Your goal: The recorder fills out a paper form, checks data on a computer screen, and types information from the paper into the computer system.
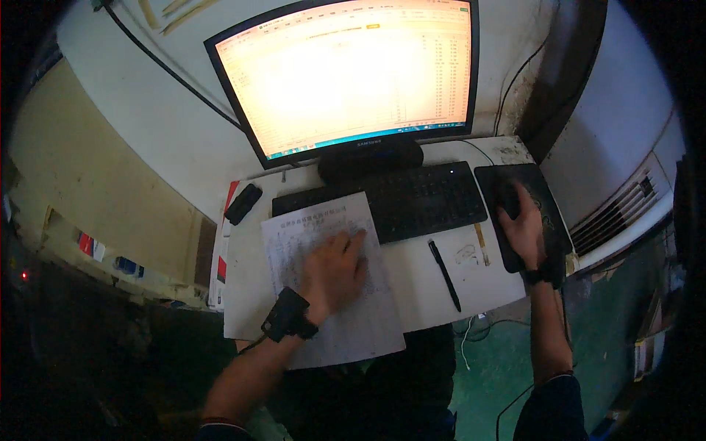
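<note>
My left hand (332,273) lies on a printed paper sheet (294,246), its fingers resting on the page and holding nothing. The sheet carries rows of small print, covers part of the keyboard (426,198) and hangs over the desk's front edge. On the right, my right hand (526,229) is closed over a dark computer mouse (507,195), slightly blurred and mostly hidden by the fingers. The mouse sits on a black mouse pad (555,224). Between the hands, a black pen (445,275) lies on the desk. Both wrists wear black bands, the left one with a boxy device.
A lit monitor (346,81) showing a table-like page stands behind the keyboard. A small black object (243,203) lies at the left of the white desk (246,279). A vented white unit (625,198) is close on the right. Cables hang below the desk.
</note>
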The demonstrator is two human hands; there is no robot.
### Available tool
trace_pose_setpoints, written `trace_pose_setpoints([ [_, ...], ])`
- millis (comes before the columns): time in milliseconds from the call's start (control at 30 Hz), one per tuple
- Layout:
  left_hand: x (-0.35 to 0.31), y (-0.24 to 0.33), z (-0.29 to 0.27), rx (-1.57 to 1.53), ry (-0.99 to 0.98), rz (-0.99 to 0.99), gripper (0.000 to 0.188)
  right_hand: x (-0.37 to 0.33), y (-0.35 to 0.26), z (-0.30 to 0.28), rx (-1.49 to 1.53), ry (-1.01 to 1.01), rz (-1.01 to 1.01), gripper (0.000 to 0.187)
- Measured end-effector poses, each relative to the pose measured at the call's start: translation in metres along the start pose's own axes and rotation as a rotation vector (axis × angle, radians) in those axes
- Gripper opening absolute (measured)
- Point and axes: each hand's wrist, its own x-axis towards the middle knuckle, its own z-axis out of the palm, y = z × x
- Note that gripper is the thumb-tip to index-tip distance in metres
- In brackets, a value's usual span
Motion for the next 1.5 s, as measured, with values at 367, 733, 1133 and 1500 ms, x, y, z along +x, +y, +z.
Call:
trace_pose_setpoints([
  [367,-0.001,0.01,0.002,-0.083,-0.021,-0.039,0.055,-0.001,0.009,0.003,-0.059,-0.023,-0.005,0.057],
  [733,-0.007,0.003,0.011,-0.118,0.032,-0.038,0.058,0.006,-0.01,-0.001,-0.083,-0.094,0.029,0.052],
  [1133,-0.01,0.007,0.007,-0.139,0.037,-0.077,0.054,0.002,-0.004,0.0,-0.066,-0.089,-0.007,0.05],
  [1500,-0.009,0.002,0.01,-0.191,0.038,-0.056,0.049,0.004,-0.01,0.0,-0.117,-0.087,0.014,0.055],
])
